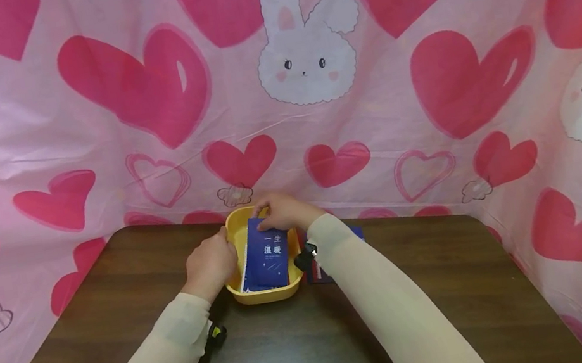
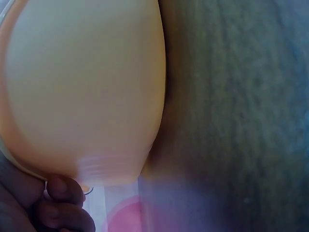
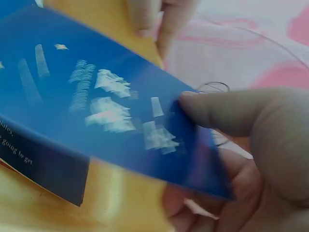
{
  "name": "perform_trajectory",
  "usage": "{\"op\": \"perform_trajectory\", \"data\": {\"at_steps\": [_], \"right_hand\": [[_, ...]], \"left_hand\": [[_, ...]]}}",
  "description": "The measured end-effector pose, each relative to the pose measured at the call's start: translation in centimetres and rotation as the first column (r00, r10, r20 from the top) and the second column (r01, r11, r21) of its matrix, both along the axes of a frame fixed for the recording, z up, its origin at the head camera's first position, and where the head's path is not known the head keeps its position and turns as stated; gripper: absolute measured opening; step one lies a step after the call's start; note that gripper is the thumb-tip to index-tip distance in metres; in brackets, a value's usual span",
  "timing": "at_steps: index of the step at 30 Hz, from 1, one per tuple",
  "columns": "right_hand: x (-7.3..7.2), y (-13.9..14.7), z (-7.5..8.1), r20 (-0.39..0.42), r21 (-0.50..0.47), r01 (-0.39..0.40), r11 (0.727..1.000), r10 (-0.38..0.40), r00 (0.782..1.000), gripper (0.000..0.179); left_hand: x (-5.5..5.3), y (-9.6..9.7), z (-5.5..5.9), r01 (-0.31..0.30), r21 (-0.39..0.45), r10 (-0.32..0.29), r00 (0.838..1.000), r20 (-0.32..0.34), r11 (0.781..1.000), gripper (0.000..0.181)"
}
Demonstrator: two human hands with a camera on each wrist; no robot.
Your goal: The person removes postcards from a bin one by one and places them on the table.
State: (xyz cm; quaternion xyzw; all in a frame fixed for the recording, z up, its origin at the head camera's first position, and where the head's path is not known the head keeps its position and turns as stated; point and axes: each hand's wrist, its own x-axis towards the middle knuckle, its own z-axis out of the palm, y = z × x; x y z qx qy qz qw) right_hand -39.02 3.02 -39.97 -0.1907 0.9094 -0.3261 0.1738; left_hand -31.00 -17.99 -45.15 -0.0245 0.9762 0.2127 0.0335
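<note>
A yellow plastic bin (image 1: 270,296) sits toward the back of the table. At its left side, my left hand (image 1: 211,264) grips the rim; in the left wrist view its curled fingers (image 2: 63,203) show by the bin's wall. My right hand (image 1: 281,211) pinches the far end of a blue card (image 1: 272,258) with white Chinese characters, thumb on top and fingers beneath. The card slants over the bin's inside. Below it, a dark card (image 3: 53,179) with English print shows in the right wrist view. The blue card hides much of the bin's floor.
Right of the bin, partly behind my right forearm, lies a dark blue and red printed item (image 1: 318,274) on the brown wooden table (image 1: 447,284). A pink cloth (image 1: 317,132) with hearts and rabbits hangs right behind the table's far edge.
</note>
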Motion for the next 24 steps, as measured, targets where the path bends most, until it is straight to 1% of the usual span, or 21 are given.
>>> {"op": "perform_trajectory", "data": {"at_steps": [2, 5, 7, 9, 10, 12, 13, 16, 17, 18, 19, 20, 21, 24], "right_hand": [[0.0, 0.8, 0.0, 0.03, -0.1, 0.054, 0.994, -0.051, 0.998, 0.029], [0.2, 2.2, -0.1, 0.042, -0.224, 0.13, 0.966, -0.123, 0.991, 0.032], [0.2, 3.4, -0.3, -0.002, -0.265, 0.161, 0.951, -0.167, 0.986, 0.033], [0.3, 4.7, -0.6, -0.056, -0.292, 0.2, 0.935, -0.226, 0.973, 0.033], [0.3, 5.4, -0.7, -0.067, -0.315, 0.22, 0.923, -0.253, 0.965, 0.033], [0.4, 6.8, -1.0, -0.065, -0.377, 0.261, 0.889, -0.306, 0.95, 0.033], [0.4, 7.6, -1.2, -0.042, -0.423, 0.277, 0.863, -0.324, 0.945, 0.033], [0.6, 9.9, -1.6, 0.074, -0.552, 0.322, 0.769, -0.34, 0.938, 0.033], [0.6, 10.6, -1.7, 0.098, -0.574, 0.332, 0.749, -0.34, 0.935, 0.033], [0.7, 11.2, -1.8, 0.119, -0.586, 0.341, 0.735, -0.338, 0.934, 0.033], [0.7, 11.8, -1.9, 0.13, -0.591, 0.344, 0.73, -0.335, 0.933, 0.034], [0.9, 12.4, -2.0, 0.138, -0.586, 0.35, 0.73, -0.336, 0.932, 0.035], [1.0, 13.0, -2.1, 0.139, -0.579, 0.355, 0.734, -0.339, 0.93, 0.035], [1.2, 14.6, -2.3, 0.13, -0.555, 0.361, 0.749, -0.351, 0.928, 0.036]], "left_hand": [[-0.1, 0.0, 0.0, 0.001, -0.002, -0.001, 1.0, 0.001, 1.0, 0.062], [-0.1, 0.0, 0.0, 0.0, -0.002, 0.0, 1.0, 0.002, 1.0, 0.062], [-0.1, 0.0, -0.1, -0.001, -0.002, 0.001, 1.0, -0.001, 1.0, 0.062], [0.0, 0.0, -0.1, 0.0, -0.001, 0.0, 1.0, -0.005, 1.0, 0.062], [0.0, 0.0, -0.1, 0.001, -0.001, -0.001, 1.0, -0.007, 1.0, 0.062], [0.1, 0.1, 0.0, 0.0, -0.001, 0.0, 1.0, -0.009, 1.0, 0.062], [0.1, 0.1, 0.0, 0.0, -0.002, 0.0, 1.0, -0.01, 1.0, 0.062], [0.1, 0.1, 0.1, -0.003, 0.002, 0.003, 1.0, -0.005, 1.0, 0.062], [0.2, 0.1, 0.1, -0.003, 0.004, 0.003, 1.0, -0.001, 1.0, 0.062], [0.2, 0.1, 0.1, -0.005, 0.007, 0.005, 1.0, 0.005, 1.0, 0.062], [0.2, 0.1, 0.1, -0.005, 0.009, 0.005, 1.0, 0.009, 1.0, 0.063], [0.2, 0.1, 0.1, -0.006, 0.011, 0.006, 1.0, 0.015, 1.0, 0.063], [0.2, 0.2, 0.1, -0.005, 0.013, 0.005, 1.0, 0.022, 1.0, 0.063], [0.2, 0.4, 0.2, -0.002, 0.007, 0.002, 1.0, 0.018, 1.0, 0.063]]}}
